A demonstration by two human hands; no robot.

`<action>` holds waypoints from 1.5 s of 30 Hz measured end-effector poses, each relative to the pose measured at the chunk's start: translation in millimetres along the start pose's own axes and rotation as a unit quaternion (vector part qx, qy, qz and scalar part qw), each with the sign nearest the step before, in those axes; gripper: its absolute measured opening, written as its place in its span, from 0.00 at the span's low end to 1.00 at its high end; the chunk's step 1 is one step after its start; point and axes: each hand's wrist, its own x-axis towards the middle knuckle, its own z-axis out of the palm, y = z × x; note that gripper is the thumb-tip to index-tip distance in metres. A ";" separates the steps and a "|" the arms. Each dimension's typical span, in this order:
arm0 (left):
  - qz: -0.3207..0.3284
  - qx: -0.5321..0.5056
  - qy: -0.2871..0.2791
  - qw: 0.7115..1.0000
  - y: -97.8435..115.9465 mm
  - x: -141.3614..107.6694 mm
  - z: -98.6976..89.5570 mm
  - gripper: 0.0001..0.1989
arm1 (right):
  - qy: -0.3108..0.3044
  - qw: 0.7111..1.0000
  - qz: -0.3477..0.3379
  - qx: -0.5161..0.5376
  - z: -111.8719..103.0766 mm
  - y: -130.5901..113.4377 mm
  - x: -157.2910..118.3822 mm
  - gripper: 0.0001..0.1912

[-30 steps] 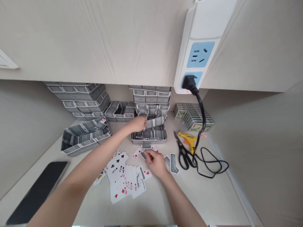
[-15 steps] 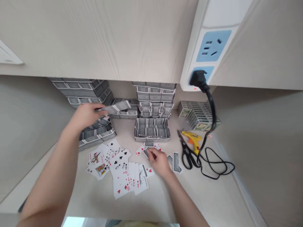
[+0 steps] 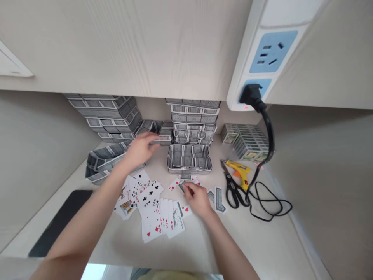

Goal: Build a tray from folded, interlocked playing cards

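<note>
My left hand (image 3: 141,149) is held over the gap between a long open box built of grey-backed cards (image 3: 100,165) and a low pile of folded card pieces (image 3: 165,132). Its fingers are stretched out with the thumb apart, and nothing shows in them. Lower right, the fingertips of my right hand (image 3: 198,199) are pinched on a grey-backed playing card (image 3: 181,186) close to the tabletop. Just beyond it stands an open card tray (image 3: 189,170) with a folded wall. Face-up playing cards (image 3: 151,221) lie spread between my forearms.
Stacked card structures (image 3: 107,112) stand at the back left, with another stack (image 3: 195,116) at the middle. To the right lie black scissors (image 3: 232,192), a yellow glue gun (image 3: 239,171) and its cord (image 3: 272,200). Clear boxes (image 3: 247,142) stand behind. A power strip (image 3: 264,54) hangs above.
My left hand has moved right and no longer shows the grey card piece it held. The long card box at left is more exposed. My right hand keeps its place over the cards.
</note>
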 end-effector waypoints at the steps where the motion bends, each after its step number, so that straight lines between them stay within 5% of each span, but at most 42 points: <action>1: 0.035 -0.038 -0.031 0.998 14.4 6.3 10.1 0.15 | 0.001 1.000 0.001 0.001 -0.2 -0.1 0.5 0.11; 5: 0.089 -0.123 -0.182 0.972 57.7 22.6 52.5 0.13 | 0.007 1.000 0.003 -0.007 -0.6 0.3 2.4 0.12; 10: 0.127 -0.164 -0.315 0.926 70.3 32.5 81.6 0.16 | 0.006 1.000 -0.005 -0.016 -2.6 -1.3 2.9 0.11; 17: 0.119 -0.094 -0.262 0.953 50.4 48.1 94.3 0.12 | -0.002 1.000 -0.011 -0.024 -3.1 -4.3 2.0 0.11; 21: 0.128 -0.081 -0.317 0.936 50.1 51.8 94.6 0.13 | -0.003 0.999 -0.016 -0.028 -2.6 -4.0 2.2 0.10; 25: 0.117 -0.063 -0.346 0.929 58.2 49.2 92.0 0.25 | -0.006 1.000 -0.015 -0.026 -3.6 -4.6 2.5 0.10; 31: 0.125 -0.081 -0.251 0.957 67.9 44.2 78.4 0.26 | -0.005 1.000 -0.015 -0.025 -3.6 -4.7 2.5 0.10; 38: 0.078 -0.119 -0.139 0.980 53.8 47.4 61.7 0.09 | -0.001 1.000 -0.016 -0.026 -1.3 -2.5 2.1 0.10; 41: 0.056 -0.086 -0.131 0.986 50.1 41.2 66.8 0.18 | 0.001 0.999 -0.018 -0.032 -0.2 -1.7 2.2 0.10; 45: 0.125 -0.019 -0.183 0.975 60.6 32.9 79.7 0.17 | -0.001 0.999 -0.013 -0.031 -0.4 -2.4 2.5 0.10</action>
